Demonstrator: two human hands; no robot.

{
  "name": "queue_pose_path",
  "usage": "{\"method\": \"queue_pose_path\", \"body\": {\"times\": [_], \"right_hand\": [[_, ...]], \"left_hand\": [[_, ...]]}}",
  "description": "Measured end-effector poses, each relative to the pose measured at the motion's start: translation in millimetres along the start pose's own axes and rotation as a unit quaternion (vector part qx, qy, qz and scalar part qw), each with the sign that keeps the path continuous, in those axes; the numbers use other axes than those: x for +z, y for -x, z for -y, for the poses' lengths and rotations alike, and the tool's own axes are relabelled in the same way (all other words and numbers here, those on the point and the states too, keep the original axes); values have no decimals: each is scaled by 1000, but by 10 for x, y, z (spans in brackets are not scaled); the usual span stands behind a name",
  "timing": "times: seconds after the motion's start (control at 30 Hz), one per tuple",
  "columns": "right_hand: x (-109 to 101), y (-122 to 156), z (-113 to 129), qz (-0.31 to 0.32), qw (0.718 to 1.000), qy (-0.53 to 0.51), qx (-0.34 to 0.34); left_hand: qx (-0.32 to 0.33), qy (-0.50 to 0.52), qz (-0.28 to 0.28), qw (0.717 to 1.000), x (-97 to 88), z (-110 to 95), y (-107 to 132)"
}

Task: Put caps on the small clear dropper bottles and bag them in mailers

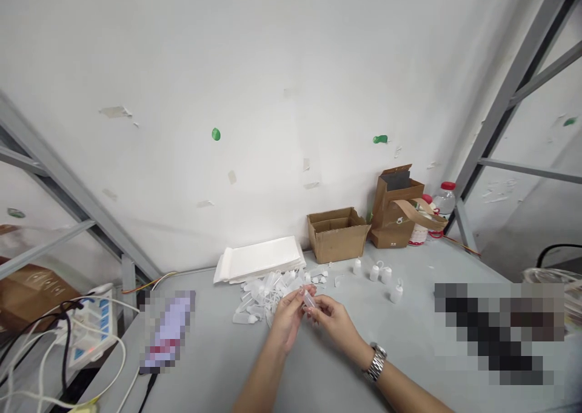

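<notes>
Since steadiness is presumably needed, 1 container (310, 299) is gripped by left hand (290, 313) and right hand (334, 317), 4 bottles (386, 275) standing at 2 o'clock.

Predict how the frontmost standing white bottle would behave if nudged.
The white bottle probably tips easily, being small and standing free on the table. Its rounded body might roll once down. Its plastic look suggests little weight.

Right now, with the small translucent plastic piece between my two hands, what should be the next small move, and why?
I would perhaps steady the small translucent plastic piece with the left hand and turn it gently with the right hand, to check its ends: both hands hold it, and their grip partly hides it.
</notes>
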State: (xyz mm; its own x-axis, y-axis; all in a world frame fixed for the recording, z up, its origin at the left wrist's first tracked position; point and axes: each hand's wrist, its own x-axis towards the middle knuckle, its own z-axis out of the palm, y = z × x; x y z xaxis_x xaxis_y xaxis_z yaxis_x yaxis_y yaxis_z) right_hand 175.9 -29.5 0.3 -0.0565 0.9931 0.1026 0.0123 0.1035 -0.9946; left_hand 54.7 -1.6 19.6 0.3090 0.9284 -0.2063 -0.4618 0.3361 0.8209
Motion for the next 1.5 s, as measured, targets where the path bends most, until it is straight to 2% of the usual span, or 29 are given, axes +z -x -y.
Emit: {"method": "queue_pose_path", "body": {"times": [0.17, 0.4, 0.57, 0.73, 0.87, 1.0, 1.17, 1.3, 1.37, 1.43, 1.5], "right_hand": [[-18, -13, 59, -15, 996, -83, 18], [-58, -26, 86, 80, 972, -214, 61], [-35, -18, 83, 99, 971, -209, 68], [-23, 8, 73, 80, 973, -208, 58], [-23, 21, 70, 90, 957, -267, 66], [-14, 7, 83, 108, 939, -315, 86], [14, 11, 95, 112, 934, -326, 89], [16, 18, 42, 118, 944, -296, 89], [-43, -26, 6, 126, 960, -232, 97], [-163, -117, -23, 104, 985, -112, 79], [-327, -241, -41, 28, 998, 60, 5]], "left_hand": [[-7, -11, 26, 1000, 0, 1, 10], [-13, -4, 32, 999, -5, 8, -2], [-32, -9, 46, 998, -41, 26, -41], [-29, 2, 51, 998, -38, 41, -29], [-37, 6, 73, 997, -34, 15, -3], [-40, 1, 63, 997, -41, -8, -2], [-33, -1, 64, 997, -45, -16, -6], [-24, -38, 72, 996, 0, -16, 22], [-3, -41, 51, 998, 12, -38, 26], [38, -16, 7, 999, -8, -76, 11], [68, 6, -44, 997, -60, -113, -20]]}}
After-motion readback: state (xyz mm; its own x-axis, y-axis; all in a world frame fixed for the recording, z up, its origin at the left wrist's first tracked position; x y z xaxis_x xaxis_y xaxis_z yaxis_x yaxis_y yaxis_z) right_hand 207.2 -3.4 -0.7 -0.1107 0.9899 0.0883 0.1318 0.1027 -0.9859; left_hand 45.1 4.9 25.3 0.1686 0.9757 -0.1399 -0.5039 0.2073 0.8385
